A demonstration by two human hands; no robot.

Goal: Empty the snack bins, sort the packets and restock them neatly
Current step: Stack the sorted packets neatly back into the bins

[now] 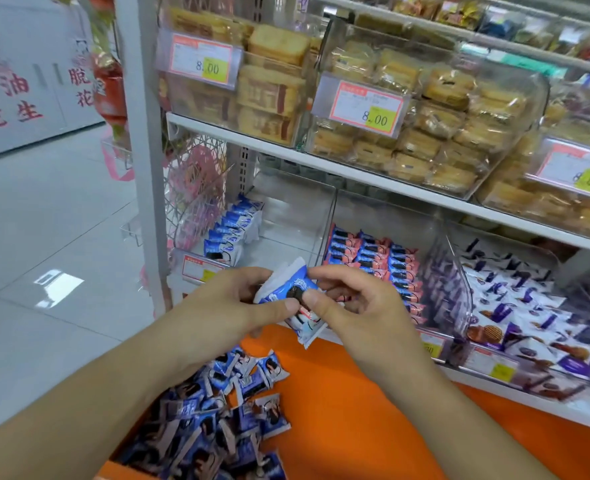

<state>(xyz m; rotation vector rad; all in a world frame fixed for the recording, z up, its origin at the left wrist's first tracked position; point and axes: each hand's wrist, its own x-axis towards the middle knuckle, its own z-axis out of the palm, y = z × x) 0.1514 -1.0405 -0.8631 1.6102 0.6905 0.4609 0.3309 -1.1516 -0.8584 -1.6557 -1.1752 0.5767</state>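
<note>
Both forearms are cut off at the bottom edge, and print on the wrappers is too blurred to be read. A small bunch of blue-and-white packets is held in front of the lower shelf, over the orange surface; how many packets are in the bunch cannot be told, since they overlap and are partly covered by fingers. The left hand is curled round the bunch from the left, thumb pressed on the front wrapper; the right hand pinches the same bunch from the right, thumb on top, other fingers bent behind. Below the hands a loose heap of blue packets lies on the orange surface, its lower part cut off by the frame and by the left arm. In the left clear bin a short row of blue packets stands along the left wall (the remainder of the bin floor shows bare). In the middle bin pink-and-blue packets are packed in rows, the near end hidden behind the right hand. The right bin holds white-and-purple packets, piled loosely, seen through glare on the plastic. On the upper shelf clear bins of pale cakes are seen, with price tags reading 8.00; smaller print is illegible.
</note>
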